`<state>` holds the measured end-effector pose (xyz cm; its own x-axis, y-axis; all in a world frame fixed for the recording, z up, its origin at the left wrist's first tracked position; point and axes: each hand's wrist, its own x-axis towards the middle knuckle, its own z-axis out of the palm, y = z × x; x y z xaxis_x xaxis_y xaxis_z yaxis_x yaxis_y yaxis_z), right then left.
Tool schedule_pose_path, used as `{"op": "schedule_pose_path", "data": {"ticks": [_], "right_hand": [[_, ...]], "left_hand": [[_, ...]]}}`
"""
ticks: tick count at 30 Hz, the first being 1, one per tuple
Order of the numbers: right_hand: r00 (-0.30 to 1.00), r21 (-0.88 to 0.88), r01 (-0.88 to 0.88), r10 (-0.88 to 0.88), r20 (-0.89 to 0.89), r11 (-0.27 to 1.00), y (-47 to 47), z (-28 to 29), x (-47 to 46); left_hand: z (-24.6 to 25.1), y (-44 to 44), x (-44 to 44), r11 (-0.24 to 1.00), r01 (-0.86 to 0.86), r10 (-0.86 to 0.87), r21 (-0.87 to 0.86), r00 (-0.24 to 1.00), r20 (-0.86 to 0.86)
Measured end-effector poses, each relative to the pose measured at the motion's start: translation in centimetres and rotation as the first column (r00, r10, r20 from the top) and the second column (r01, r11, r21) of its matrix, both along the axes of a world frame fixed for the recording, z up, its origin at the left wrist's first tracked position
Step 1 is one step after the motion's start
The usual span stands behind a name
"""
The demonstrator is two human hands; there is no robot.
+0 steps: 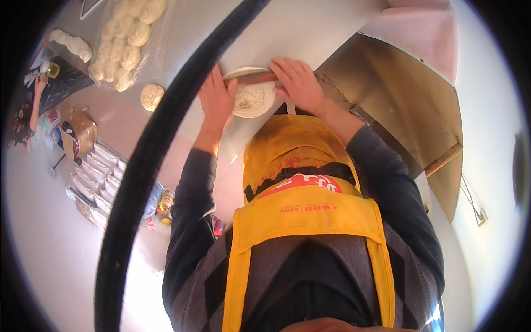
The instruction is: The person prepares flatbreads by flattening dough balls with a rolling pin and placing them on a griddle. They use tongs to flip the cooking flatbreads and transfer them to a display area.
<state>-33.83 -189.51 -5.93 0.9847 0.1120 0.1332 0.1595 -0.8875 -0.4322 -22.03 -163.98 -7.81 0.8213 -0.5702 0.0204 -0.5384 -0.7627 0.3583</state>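
Note:
A round, flat piece of dough [250, 101] with dark specks lies on the pale work table near its front edge. Across it runs a brown rolling pin [254, 78], and a rim of dough shows beyond the pin. My left hand [218, 92] lies over the pin's left end, fingers extended; a black strap partly hides that hand. Over the right end rests my right hand [299, 85], its fingers stretched forward and the palm low. Left of the strap sits a single round of dough [152, 97].
Dough balls [130, 57] lie on plastic film at the upper left, near a lumpy dough strip [71, 45]. Another person's hand [40, 83] is by a yellowish container [53, 70]. White packages [97, 172] stand at the left. A brown board [398, 83] is at the right.

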Motion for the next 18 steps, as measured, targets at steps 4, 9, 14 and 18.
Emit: {"op": "schedule_pose_path", "data": {"ticks": [4, 9, 14, 18], "right_hand": [[0.999, -0.009, -0.043, 0.043, -0.019, 0.999, -3.2, -0.8, 6.1], [0.973, 0.070, 0.008, 0.008, -0.229, 0.997, -0.9, -0.5, 3.2], [0.991, 0.188, 0.119, -0.104, -0.089, 0.975, 5.8, 0.4, -6.5], [0.993, 0.105, 0.117, -0.116, -0.017, 0.988, 5.4, 1.3, -6.5]], "left_hand": [[1.5, -5.4, 7.9, 0.992, -0.111, 0.113, 0.056, 0.993, -0.038], [0.6, -1.4, 5.5, 0.998, -0.026, 0.019, -0.058, 0.994, -0.111], [2.3, 6.7, -4.6, 0.987, 0.099, -0.096, 0.128, 0.995, -0.032], [2.2, 5.2, -3.6, 0.985, 0.100, -0.091, 0.137, 0.993, -0.070]]}}
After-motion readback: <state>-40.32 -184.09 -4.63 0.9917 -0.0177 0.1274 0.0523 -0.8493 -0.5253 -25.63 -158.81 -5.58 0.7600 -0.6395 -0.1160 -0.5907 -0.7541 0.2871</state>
